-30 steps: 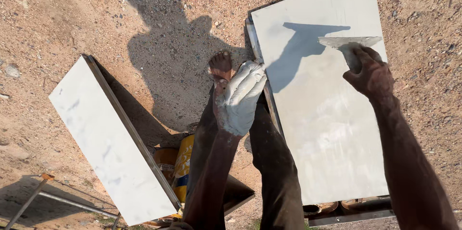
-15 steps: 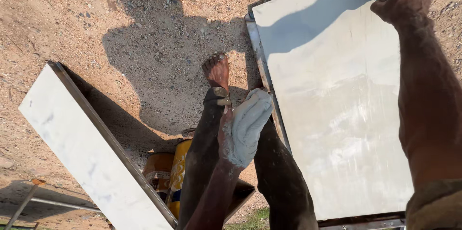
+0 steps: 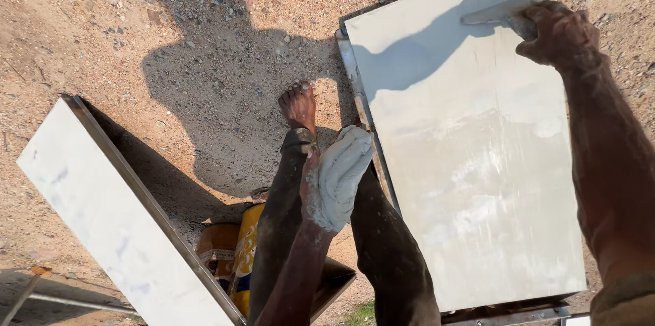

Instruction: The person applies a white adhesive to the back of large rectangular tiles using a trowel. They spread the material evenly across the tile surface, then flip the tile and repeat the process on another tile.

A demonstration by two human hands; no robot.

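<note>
My right hand (image 3: 559,31) grips a flat metal trowel (image 3: 513,7) whose blade rests on the far right corner of a large pale tile (image 3: 471,155) lying flat on the ground. My left hand (image 3: 338,179) hangs over my legs, cupped around a lump of whitish paste that also coats the palm and fingers. It is beside the tile's left edge, apart from it. My bare foot (image 3: 298,104) stands on the sandy ground just left of the tile.
A second large pale tile (image 3: 109,220) lies tilted at the lower left. A yellow and orange sack (image 3: 235,251) sits beneath my legs. Sandy, gravelly ground (image 3: 170,26) surrounds everything. A metal rod (image 3: 61,302) lies at the bottom left.
My right hand with the trowel went up to the tile's far edge and is now back lower on the far right corner. My left hand stayed over my legs.
</note>
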